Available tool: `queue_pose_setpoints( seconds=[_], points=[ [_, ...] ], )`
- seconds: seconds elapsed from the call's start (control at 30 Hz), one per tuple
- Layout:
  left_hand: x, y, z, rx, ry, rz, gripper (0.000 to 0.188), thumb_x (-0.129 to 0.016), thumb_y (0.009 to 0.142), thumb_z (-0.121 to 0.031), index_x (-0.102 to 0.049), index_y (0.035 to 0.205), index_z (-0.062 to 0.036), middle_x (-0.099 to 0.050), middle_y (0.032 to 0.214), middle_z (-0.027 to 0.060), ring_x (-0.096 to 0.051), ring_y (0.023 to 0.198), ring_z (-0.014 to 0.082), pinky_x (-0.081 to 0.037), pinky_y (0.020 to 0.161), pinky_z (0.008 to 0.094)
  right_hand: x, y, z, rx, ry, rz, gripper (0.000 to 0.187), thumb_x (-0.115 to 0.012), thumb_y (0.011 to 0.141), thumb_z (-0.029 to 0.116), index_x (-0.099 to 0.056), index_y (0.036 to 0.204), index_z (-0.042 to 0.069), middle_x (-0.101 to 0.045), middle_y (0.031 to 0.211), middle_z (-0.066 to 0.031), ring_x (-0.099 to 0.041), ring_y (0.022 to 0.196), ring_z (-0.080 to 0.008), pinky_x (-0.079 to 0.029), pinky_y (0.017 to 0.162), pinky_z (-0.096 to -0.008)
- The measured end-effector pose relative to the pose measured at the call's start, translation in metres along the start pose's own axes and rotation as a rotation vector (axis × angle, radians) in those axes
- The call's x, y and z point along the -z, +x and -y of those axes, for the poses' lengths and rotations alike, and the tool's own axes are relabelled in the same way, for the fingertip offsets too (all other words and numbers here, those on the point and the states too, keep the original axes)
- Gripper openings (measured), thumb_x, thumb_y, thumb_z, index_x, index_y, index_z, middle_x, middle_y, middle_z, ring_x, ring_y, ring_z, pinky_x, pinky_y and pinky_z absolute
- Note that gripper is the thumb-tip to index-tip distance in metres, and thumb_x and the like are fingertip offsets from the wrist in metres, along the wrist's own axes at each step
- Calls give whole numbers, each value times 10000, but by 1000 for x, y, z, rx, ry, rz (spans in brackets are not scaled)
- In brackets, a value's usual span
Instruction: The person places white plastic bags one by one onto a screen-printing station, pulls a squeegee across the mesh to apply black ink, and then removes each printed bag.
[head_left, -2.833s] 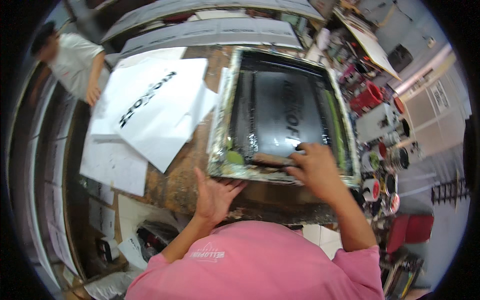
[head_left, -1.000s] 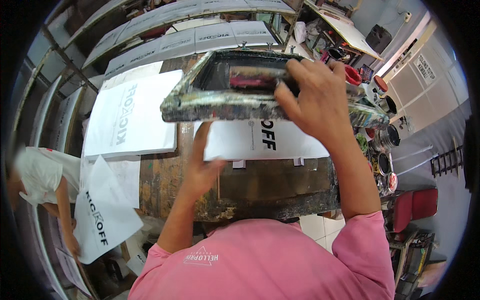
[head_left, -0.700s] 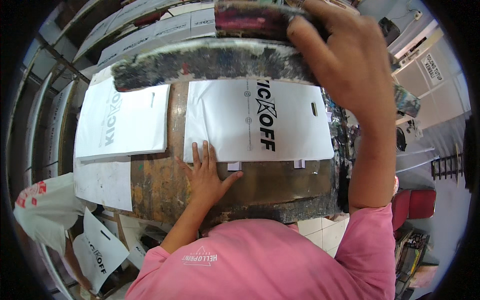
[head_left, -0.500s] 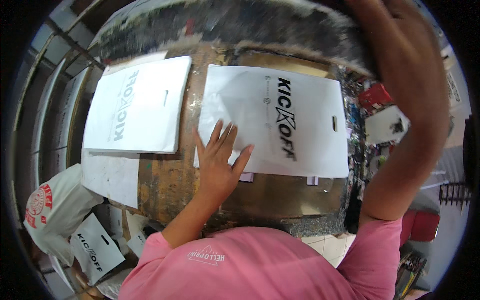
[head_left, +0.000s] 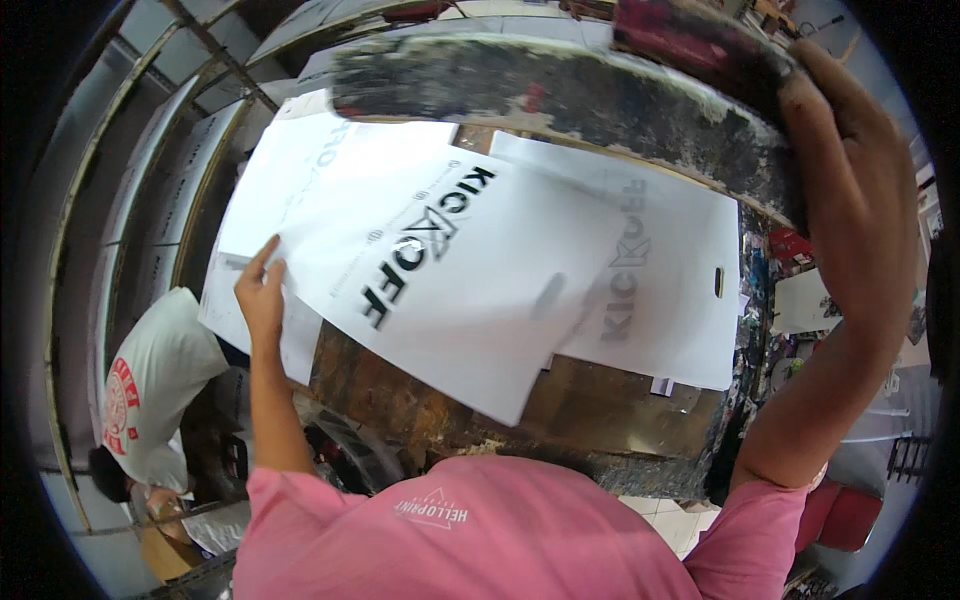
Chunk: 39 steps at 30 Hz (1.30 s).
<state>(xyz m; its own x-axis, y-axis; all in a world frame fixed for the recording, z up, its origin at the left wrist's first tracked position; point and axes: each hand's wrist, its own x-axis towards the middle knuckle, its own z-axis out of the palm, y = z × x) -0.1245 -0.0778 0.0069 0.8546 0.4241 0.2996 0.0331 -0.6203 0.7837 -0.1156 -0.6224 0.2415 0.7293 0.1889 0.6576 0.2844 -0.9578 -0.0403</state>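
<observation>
Left hand (head_left: pixel 262 288): grip narrow, pinching the left end of a flat white bag with black lettering (head_left: pixel 470 290), slanted above the worn brown wooden counter (head_left: pixel 395 400). Right hand (head_left: pixel 855 150): grip closed on a raised, paint-crusted rectangular frame (head_left: pixel 540 98), beyond the bag, hiding the counter's far side. Right of the bag, partly covered by it: second white bag (head_left: pixel 685 260). Left, partly beneath: white stack (head_left: pixel 258 215). Farther left: bent co-worker in pale shirt (head_left: pixel 165 370).

Left: tiered shelving racks (head_left: pixel 190 215) | below: white tiled floor (head_left: pixel 672 520) | lower right: red chair (head_left: pixel 850 518)
</observation>
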Motion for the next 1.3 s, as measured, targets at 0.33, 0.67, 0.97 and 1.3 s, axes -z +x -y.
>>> queue_pose_setpoints(
  seconds=[0.33,0.67,0.97,1.3],
  points=[
    [47,162,65,-26,1046,-295,657,-664,925,-391,-463,1503,-151,-515,1419,300,-529,1278,430,-449,1021,528,4,-16,39,93,-165,-106,433,-535,930,380,-651,1108,2,-661,890,-269,-647,863,-451,-478,801,-500],
    [-73,-213,-147,743,-1427,848,1000,-364,901,-819,-296,1534,-49,-491,1447,199,-507,1314,321,-399,1116,485,-36,-178,72,104,116,696,377,-693,872,348,-678,1105,52,-621,1047,-181,-602,1001,-356,-463,909,-493],
    [-115,-243,-76,947,-1149,801,1020,-287,909,-839,-318,1509,-15,-512,1418,199,-540,1271,320,-397,1117,493,-143,-242,63,-30,226,614,465,-821,723,245,-631,1121,100,-579,996,-88,-587,918,-312,-526,731,-429],
    [-103,-239,-83,944,-1095,829,1129,-236,864,-878,-252,1522,39,-481,1472,216,-516,1328,354,-360,1148,535,-316,-85,-73,89,73,358,340,-677,890,424,-643,1036,119,-630,960,-100,-647,924,-330,-537,731,-475]
  ],
)
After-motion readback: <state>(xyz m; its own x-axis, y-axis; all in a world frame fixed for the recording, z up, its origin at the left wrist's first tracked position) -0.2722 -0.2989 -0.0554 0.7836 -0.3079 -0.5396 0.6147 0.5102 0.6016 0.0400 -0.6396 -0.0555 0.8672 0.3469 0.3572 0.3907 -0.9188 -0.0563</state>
